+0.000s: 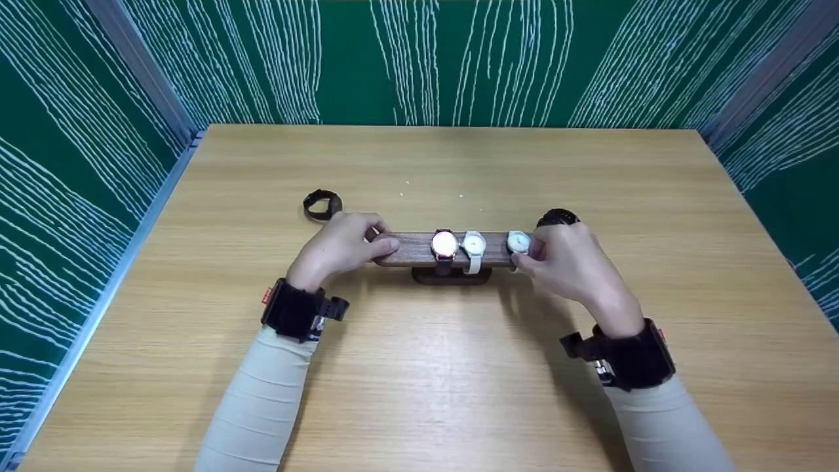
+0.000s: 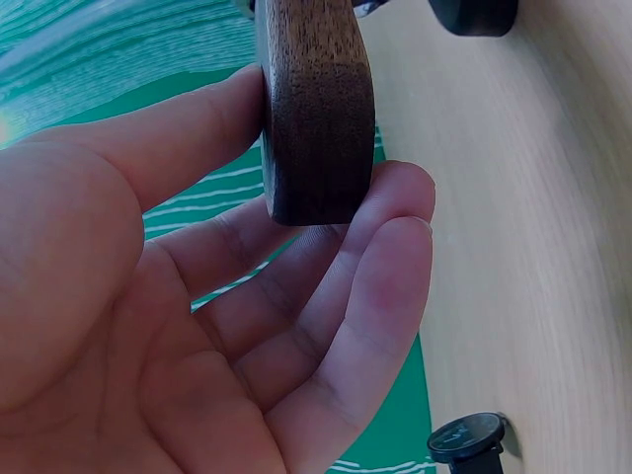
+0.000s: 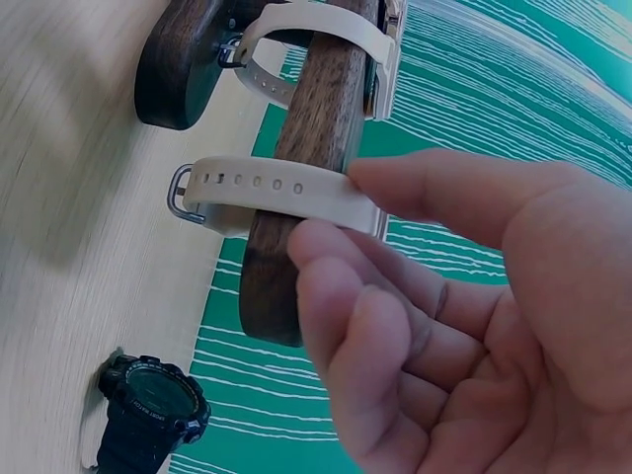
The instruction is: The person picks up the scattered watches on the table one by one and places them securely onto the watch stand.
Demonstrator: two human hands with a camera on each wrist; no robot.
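Observation:
A dark wooden watch stand (image 1: pixel 411 250) has a horizontal bar above a small base (image 1: pixel 452 277). My left hand (image 1: pixel 339 248) holds the bar's left end, thumb on one side and fingers on the other; the left wrist view shows this bar end (image 2: pixel 316 128) closely. Near the bar's right end, my right hand (image 1: pixel 569 262) pinches a white-strapped watch (image 1: pixel 518 242) looped around the bar. Its buckled strap (image 3: pixel 286 192) shows in the right wrist view. Toward the middle of the bar are a dark-strapped watch (image 1: pixel 444 244) and another white watch (image 1: pixel 474 244), side by side.
A black watch (image 1: pixel 322 205) lies on the wooden table (image 1: pixel 419 380) beyond my left hand. Another black watch (image 1: pixel 558 217) lies behind my right hand, partly hidden there. Small white specks dot the table behind the stand. Green, white-streaked panels (image 1: pixel 347 62) border the table.

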